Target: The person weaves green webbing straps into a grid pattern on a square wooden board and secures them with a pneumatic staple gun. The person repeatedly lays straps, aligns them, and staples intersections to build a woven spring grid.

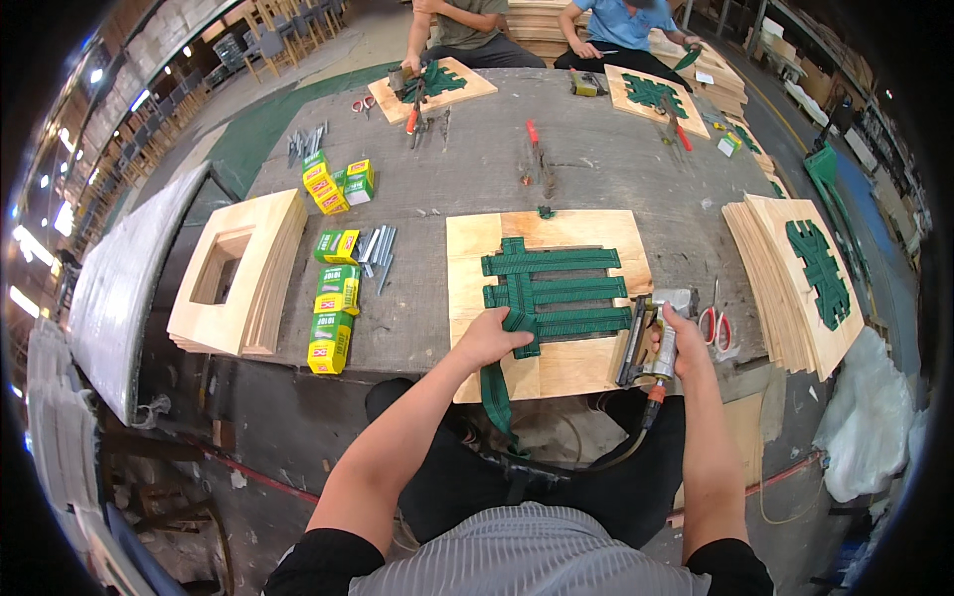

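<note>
A square plywood frame lies on the workbench in front of me, with dark green webbing straps woven across its opening. My left hand presses down on the vertical strap at the frame's lower left, and the strap's loose end hangs over the bench edge. My right hand grips a pneumatic staple gun at the frame's right edge, its nose beside the strap ends. An orange-fitted air hose runs down from the gun.
Stacked open plywood frames lie at left, finished frames at right. Green and yellow staple boxes, loose staple strips and red-handled scissors sit on the bench. Two other people work at the far side.
</note>
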### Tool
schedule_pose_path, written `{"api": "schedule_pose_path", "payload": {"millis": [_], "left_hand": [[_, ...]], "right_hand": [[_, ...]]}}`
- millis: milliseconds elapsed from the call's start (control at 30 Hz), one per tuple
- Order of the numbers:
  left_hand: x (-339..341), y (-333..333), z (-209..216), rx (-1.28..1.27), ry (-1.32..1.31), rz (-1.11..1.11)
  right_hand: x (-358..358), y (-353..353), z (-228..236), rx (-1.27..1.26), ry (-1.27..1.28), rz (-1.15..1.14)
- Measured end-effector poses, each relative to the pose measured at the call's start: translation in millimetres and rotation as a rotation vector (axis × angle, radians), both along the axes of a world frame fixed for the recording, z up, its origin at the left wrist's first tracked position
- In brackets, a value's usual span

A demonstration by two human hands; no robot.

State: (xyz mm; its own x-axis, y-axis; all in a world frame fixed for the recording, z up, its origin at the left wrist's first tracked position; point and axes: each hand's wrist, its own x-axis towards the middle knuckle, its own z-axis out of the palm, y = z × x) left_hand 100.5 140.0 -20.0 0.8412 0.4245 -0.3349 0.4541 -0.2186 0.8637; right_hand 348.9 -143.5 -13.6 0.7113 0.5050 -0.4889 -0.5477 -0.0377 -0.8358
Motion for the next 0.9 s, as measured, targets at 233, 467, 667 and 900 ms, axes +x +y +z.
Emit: {"api": "schedule_pose_path", "payload": {"millis": [233, 467, 667, 900], "left_hand": [[1, -13, 12, 0.36, 0.23, -0.048], [8, -10, 13, 0.334, 0.245, -0.114], [3, -16, -1, 0.475, 0.153, -0.045], [-15, -36, 16, 0.59, -0.077, 0.104]], "right_hand": [[-4, 9, 0, -0.057, -0.091, -0.015], [13, -13, -12, -0.592, -0.443, 0.054], [15, -16, -16, -0.797, -0.515, 0.13], [7, -20, -17, -1.017, -0.657, 0.272]]}}
